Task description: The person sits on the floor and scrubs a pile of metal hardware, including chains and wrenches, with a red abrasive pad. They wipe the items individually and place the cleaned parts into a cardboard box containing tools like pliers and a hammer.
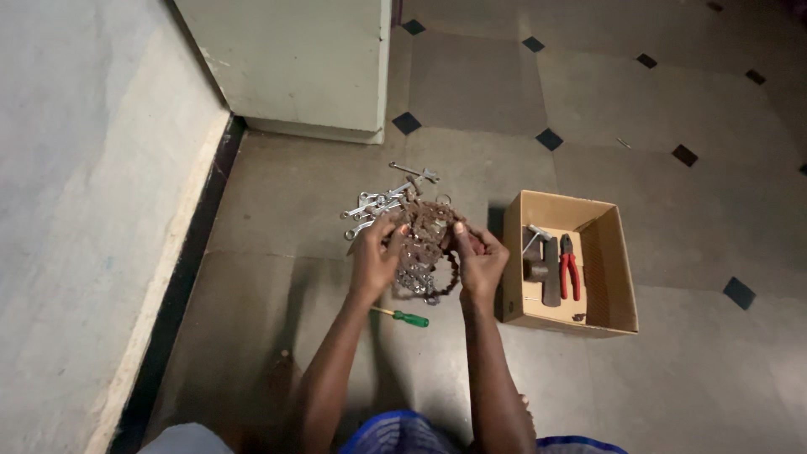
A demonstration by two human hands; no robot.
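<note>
Hands: your left hand and right hand pinch a rusty chain above wrenches, beside a box.

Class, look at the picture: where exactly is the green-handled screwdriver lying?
In the head view, the green-handled screwdriver lies on the floor between the person's forearms, below the rusty chain and left of the cardboard box.
</note>
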